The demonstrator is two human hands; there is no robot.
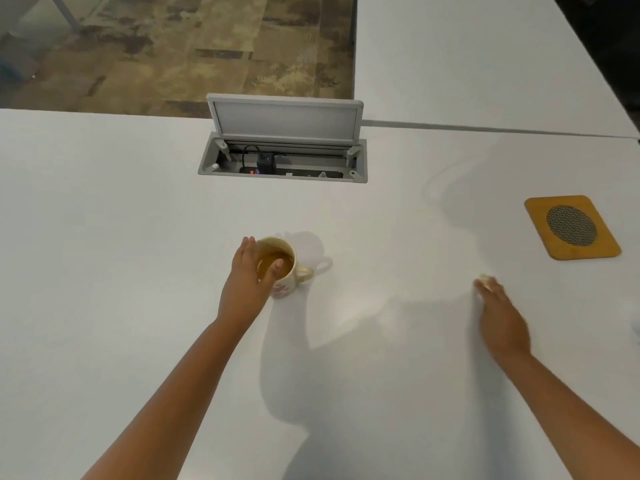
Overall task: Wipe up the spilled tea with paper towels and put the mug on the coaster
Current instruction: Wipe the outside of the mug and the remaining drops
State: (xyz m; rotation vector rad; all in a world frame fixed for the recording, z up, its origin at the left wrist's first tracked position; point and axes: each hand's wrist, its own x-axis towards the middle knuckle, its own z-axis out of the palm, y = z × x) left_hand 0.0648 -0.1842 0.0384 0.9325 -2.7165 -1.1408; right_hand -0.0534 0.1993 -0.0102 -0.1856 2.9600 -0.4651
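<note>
A white table (121,220) fills almost the whole view, and a second white tabletop (467,64) butts against it at one o'clock. Brown patterned floor (173,46) shows at eleven o'clock. At twelve o'clock a grey cable box (282,161) is sunk into the table with its lid (285,119) tipped up; plugs and a power strip sit inside. At three o'clock lies the wooden coaster (572,227), square with rounded corners and a dark mesh disc in the middle, with nothing on it. Near the centre stands the mug (289,268), upright on the table and well apart from the coaster, brown tea inside, its handle pointing to three o'clock. The left hand (247,277) wraps the mug's nine-o'clock side, fingers curled around the wall and the thumb hooked over the rim. The right hand (500,313), at four o'clock, lies flat and spread, blurred, with a small pale scrap (485,280) at its fingertips; whether it grips that scrap cannot be told.
</note>
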